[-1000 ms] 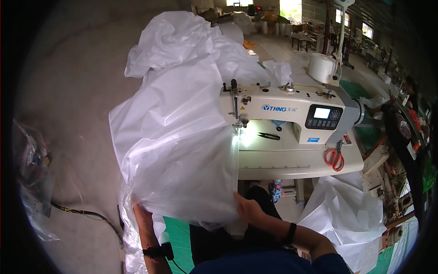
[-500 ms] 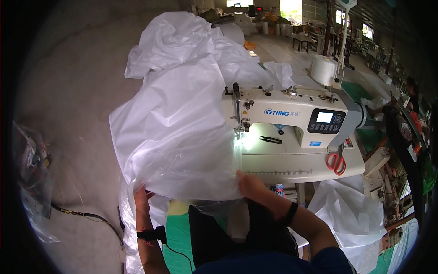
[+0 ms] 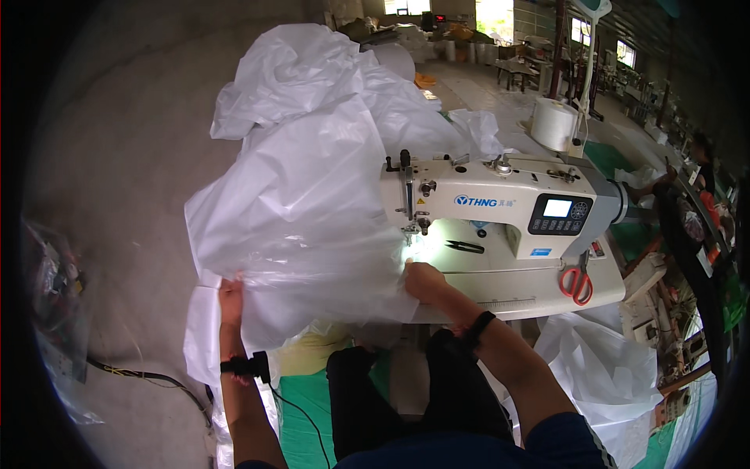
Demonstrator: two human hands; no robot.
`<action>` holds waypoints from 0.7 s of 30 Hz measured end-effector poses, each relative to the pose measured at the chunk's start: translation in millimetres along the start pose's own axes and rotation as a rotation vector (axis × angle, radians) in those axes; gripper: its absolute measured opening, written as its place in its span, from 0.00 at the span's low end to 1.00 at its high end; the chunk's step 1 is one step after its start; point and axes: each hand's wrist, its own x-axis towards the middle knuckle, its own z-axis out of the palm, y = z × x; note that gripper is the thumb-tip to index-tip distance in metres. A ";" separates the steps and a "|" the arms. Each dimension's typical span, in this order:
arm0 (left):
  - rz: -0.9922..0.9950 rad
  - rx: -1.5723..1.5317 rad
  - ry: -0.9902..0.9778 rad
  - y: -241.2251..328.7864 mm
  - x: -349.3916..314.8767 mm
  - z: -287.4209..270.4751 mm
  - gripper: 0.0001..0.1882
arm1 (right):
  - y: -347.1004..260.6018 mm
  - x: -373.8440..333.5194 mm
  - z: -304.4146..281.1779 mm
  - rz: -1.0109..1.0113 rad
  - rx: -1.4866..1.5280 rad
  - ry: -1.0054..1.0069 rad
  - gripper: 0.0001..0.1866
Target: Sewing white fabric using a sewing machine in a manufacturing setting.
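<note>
A large white plastic sheet (image 3: 305, 195) spreads across the left of the sewing machine (image 3: 484, 195), its right edge running under the lit needle area. My left hand (image 3: 231, 291) grips the sheet's left side, fingers closed on the film. Close in front of the needle, my right hand (image 3: 424, 281) pinches the sheet's right edge; its fingertips are partly hidden. Small black thread snips (image 3: 465, 246) lie on the machine bed just beyond that hand. Red-handled scissors (image 3: 576, 286) rest at the right end of the bed.
A white thread cone (image 3: 554, 123) stands behind the machine. More white sheeting (image 3: 598, 375) hangs at the lower right. Yellow cloth (image 3: 314, 350) and green cloth (image 3: 301, 402) lie near my legs. A black cable (image 3: 148, 369) crosses the floor at left. Another person (image 3: 703, 160) sits far right.
Both hands have moved away from me, carrying the sheet's near part along. My right hand is now closer to the needle. My left hand has shifted slightly left and farther up the sheet.
</note>
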 end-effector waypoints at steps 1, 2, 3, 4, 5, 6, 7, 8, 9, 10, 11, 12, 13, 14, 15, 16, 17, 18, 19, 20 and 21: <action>0.027 0.305 -0.073 -16.0 3.8 8.9 0.13 | -4.4 0.6 -2.0 0.164 0.044 0.029 0.17; 0.219 0.592 -0.009 -33.3 -1.3 19.5 0.15 | -8.3 -0.8 -4.9 0.138 0.060 0.012 0.17; 0.294 0.911 -0.017 -48.1 -4.1 29.8 0.20 | -11.8 -3.7 -8.6 0.138 0.057 0.045 0.18; 0.177 0.993 -0.094 -58.2 -1.0 35.1 0.26 | -15.5 -7.8 -12.6 0.180 0.039 0.066 0.20; 0.245 0.982 -0.038 -63.1 2.1 38.1 0.26 | -17.7 -14.3 -16.9 0.137 0.057 0.076 0.20; 0.095 0.856 -0.101 -60.8 8.7 37.8 0.28 | -18.2 -23.5 -20.6 0.204 0.395 0.049 0.17; -0.047 0.729 -0.154 -53.4 5.1 32.0 0.29 | -18.9 -33.7 -23.0 0.318 0.730 0.012 0.15; 0.430 1.211 -0.647 -34.1 24.6 28.6 0.30 | -20.3 -44.9 -22.8 0.276 0.736 0.003 0.15; 0.132 1.124 -0.647 -12.7 18.4 18.3 0.29 | -21.0 -55.9 -21.6 0.354 0.826 -0.027 0.14; -0.167 1.029 -0.591 14.7 13.7 7.9 0.28 | -21.1 -65.1 -19.6 0.446 0.936 -0.060 0.12; -0.435 0.946 -0.507 45.7 5.7 -4.0 0.28 | -20.3 -73.0 -16.7 0.443 0.924 -0.061 0.12; -0.535 0.954 -0.575 78.0 -8.5 -16.2 0.27 | -19.2 -80.1 -12.9 0.396 1.028 -0.038 0.12; -0.533 0.967 -0.583 108.8 -28.2 -10.4 0.27 | -18.6 -84.7 -8.5 0.398 1.130 -0.010 0.11; -0.338 1.051 -0.475 137.7 -49.2 -5.1 0.26 | -18.7 -86.7 -3.6 0.358 1.146 -0.011 0.11; -0.119 1.125 -0.363 163.0 -69.9 5.1 0.24 | -18.7 -87.1 1.2 0.343 1.236 0.035 0.11; 0.211 1.074 -0.334 183.1 -96.2 24.7 0.17 | -18.1 -87.3 5.7 0.374 1.344 0.066 0.11; 0.507 0.563 -0.318 198.7 -118.5 46.0 0.12 | -17.2 -87.2 9.6 0.331 1.323 0.081 0.11; 0.467 0.335 -0.562 209.5 -134.8 67.7 0.11 | -16.0 -86.9 12.8 0.336 1.376 0.095 0.11; 0.623 0.274 -0.617 216.0 -150.9 88.6 0.16 | -14.8 -87.1 15.2 0.358 1.448 0.106 0.11; 0.680 0.302 -0.565 219.3 -162.3 111.8 0.18 | -13.1 -87.6 16.8 0.340 1.431 0.108 0.11; 0.774 0.334 -0.493 218.9 -168.1 129.0 0.20 | -11.1 -89.1 17.9 0.324 1.456 0.093 0.12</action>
